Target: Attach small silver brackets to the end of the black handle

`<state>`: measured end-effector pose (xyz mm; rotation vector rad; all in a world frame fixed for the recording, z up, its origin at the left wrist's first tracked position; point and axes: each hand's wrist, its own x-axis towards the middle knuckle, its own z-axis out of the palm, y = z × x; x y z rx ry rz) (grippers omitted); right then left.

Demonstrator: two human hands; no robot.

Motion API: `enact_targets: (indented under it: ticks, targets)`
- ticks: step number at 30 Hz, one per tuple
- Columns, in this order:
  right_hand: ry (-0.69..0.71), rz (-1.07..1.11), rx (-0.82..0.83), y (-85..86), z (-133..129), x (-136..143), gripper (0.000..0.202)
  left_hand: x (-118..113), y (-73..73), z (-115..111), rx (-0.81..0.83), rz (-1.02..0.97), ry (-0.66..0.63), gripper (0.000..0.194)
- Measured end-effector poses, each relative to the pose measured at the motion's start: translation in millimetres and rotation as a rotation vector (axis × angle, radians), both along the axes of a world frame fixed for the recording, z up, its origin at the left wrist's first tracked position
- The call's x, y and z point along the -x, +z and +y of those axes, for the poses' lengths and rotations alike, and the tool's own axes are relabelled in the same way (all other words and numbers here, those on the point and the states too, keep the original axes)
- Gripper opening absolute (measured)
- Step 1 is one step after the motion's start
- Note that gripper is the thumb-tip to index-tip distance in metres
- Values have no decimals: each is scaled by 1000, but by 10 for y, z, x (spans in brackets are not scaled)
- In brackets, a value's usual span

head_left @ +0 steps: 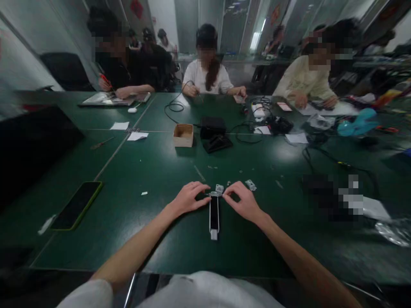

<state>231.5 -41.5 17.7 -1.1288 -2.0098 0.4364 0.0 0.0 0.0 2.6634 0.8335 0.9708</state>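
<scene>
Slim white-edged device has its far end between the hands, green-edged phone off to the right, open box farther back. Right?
One fix: the head view shows the green-edged phone off to the left. The slim device between the hands and the open box farther back are right.

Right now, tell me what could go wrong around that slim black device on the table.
The small part lies close to the right grip, so a slight brush could knock it away. The flat pale piece sits by the far end of the slim black device, between the left grip and the right, and might get nudged. The other pale piece, just beyond the right grip, could be swept aside.
</scene>
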Motion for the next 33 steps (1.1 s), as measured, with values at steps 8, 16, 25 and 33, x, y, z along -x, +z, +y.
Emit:
enact_targets:
  ticks: [8,16,25,33]
  targets:
    - [99,67,114,-44,-105,216,10,-111,7,-72,-198,-92,-179,13]
    - [95,68,173,-25,-101,206,14,-89,14,-63,-219,-49,-190,13]
    - [38,128,231,-64,-99,221,11,-78,33,-58,-380,25,-182,13]
    - [58,131,251,-104,-83,208,12,-115,43,-91,-405,82,-122,12]
